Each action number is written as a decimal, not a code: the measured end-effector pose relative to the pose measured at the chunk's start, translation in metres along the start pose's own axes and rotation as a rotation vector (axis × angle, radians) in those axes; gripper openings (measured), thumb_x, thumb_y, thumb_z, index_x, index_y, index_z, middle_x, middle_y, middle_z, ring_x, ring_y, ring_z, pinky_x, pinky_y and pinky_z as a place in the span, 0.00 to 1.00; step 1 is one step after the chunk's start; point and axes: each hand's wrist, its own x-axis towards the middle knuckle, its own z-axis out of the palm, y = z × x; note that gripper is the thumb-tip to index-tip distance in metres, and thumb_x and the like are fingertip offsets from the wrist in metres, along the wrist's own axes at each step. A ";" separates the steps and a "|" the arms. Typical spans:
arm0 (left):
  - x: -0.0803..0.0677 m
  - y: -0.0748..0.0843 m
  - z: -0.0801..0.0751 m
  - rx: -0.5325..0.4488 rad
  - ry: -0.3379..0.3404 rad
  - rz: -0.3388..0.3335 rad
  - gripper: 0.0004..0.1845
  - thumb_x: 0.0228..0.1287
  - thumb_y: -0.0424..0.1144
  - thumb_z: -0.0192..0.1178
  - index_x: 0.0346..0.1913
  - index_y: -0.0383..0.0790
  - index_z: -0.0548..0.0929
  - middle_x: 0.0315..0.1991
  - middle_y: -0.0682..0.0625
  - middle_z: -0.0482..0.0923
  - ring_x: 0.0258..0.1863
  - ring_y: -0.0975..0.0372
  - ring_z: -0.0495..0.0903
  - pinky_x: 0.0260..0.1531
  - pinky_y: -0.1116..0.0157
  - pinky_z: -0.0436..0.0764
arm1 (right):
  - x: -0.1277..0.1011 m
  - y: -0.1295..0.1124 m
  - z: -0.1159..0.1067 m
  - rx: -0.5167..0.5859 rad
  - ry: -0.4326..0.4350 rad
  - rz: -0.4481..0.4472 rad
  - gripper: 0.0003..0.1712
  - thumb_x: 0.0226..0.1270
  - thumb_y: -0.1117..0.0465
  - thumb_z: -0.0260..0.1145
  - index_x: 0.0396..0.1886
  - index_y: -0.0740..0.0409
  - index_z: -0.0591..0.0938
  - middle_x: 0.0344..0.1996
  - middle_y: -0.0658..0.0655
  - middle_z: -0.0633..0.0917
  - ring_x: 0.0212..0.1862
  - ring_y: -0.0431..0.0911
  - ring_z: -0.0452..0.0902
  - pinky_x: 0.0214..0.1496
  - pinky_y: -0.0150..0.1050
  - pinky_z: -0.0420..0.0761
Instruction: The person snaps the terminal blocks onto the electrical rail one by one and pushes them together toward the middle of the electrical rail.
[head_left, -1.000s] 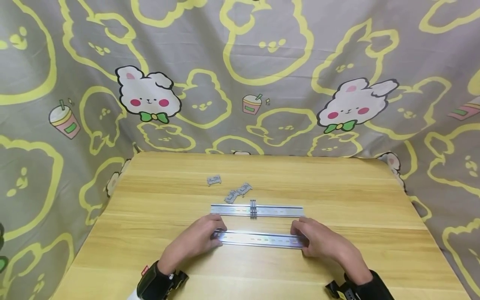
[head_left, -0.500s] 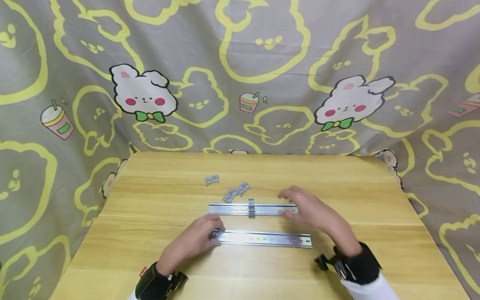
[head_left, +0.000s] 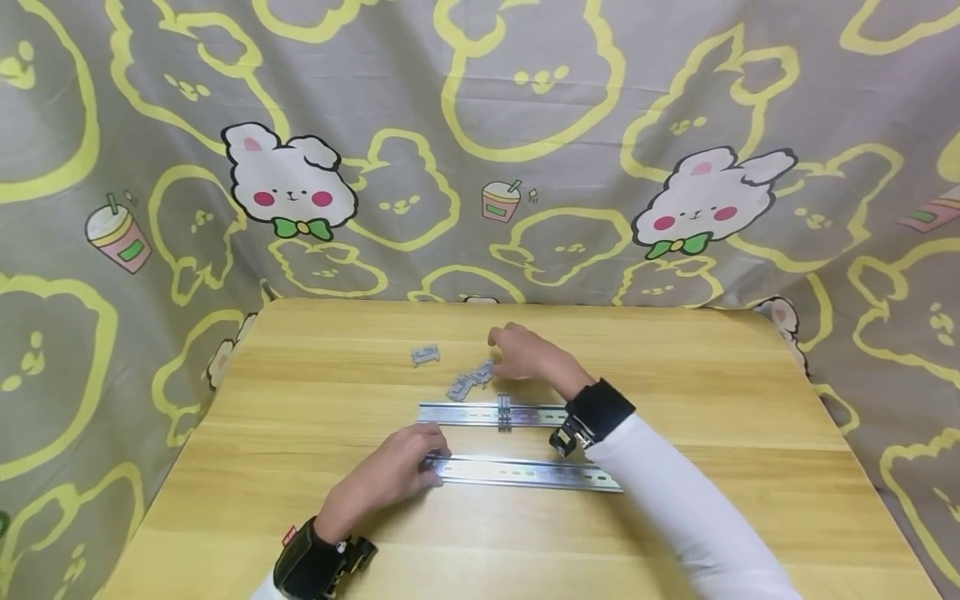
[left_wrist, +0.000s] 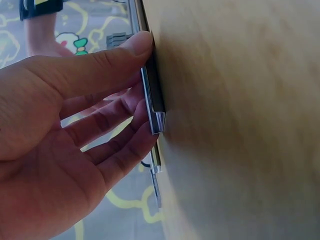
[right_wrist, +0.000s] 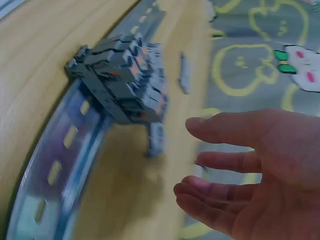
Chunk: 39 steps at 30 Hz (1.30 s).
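Two metal rails lie side by side on the wooden table [head_left: 712, 375]. My left hand [head_left: 429, 458] holds the left end of the near rail [head_left: 532, 473]; in the left wrist view its thumb [left_wrist: 131, 46] and fingers [left_wrist: 131, 134] pinch that rail [left_wrist: 154, 95]. The far rail [head_left: 461, 413] carries grey terminal blocks [head_left: 506, 413]. My right hand [head_left: 504, 348] reaches over it, fingers loosely spread and holding nothing, just above the loose grey clips [head_left: 471, 382]. In the right wrist view the right hand [right_wrist: 192, 155] hovers beside the terminal blocks [right_wrist: 120, 80] and one clip [right_wrist: 156, 140].
A single grey clip [head_left: 425, 355] lies apart at the back left. A patterned rabbit cloth [head_left: 480, 150] hangs behind the table and drapes around its sides. The right sleeve [head_left: 675, 508] crosses over the right ends of both rails.
My right hand let go of the near rail's right end and moved back and left, over the far rail to the loose clips. The left hand stayed on the rail's left end.
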 end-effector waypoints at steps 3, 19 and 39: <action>0.000 -0.001 0.000 -0.013 -0.001 0.013 0.16 0.49 0.31 0.79 0.41 0.35 0.87 0.39 0.49 0.83 0.36 0.59 0.80 0.39 0.65 0.83 | 0.012 -0.002 0.006 -0.013 -0.032 0.008 0.22 0.65 0.63 0.70 0.54 0.70 0.77 0.42 0.61 0.80 0.46 0.53 0.72 0.48 0.45 0.76; -0.001 -0.002 -0.001 -0.016 -0.020 -0.009 0.15 0.50 0.32 0.79 0.42 0.37 0.87 0.38 0.50 0.82 0.36 0.61 0.80 0.40 0.67 0.83 | 0.034 -0.019 0.020 -0.128 -0.094 0.126 0.17 0.57 0.66 0.75 0.42 0.61 0.76 0.41 0.59 0.76 0.43 0.51 0.72 0.46 0.44 0.80; -0.001 -0.002 -0.001 -0.021 -0.002 0.003 0.15 0.49 0.31 0.79 0.41 0.36 0.87 0.38 0.49 0.82 0.35 0.60 0.80 0.38 0.68 0.83 | 0.024 -0.002 0.009 -0.011 0.026 0.115 0.24 0.48 0.67 0.78 0.45 0.65 0.79 0.42 0.60 0.78 0.43 0.53 0.72 0.43 0.44 0.80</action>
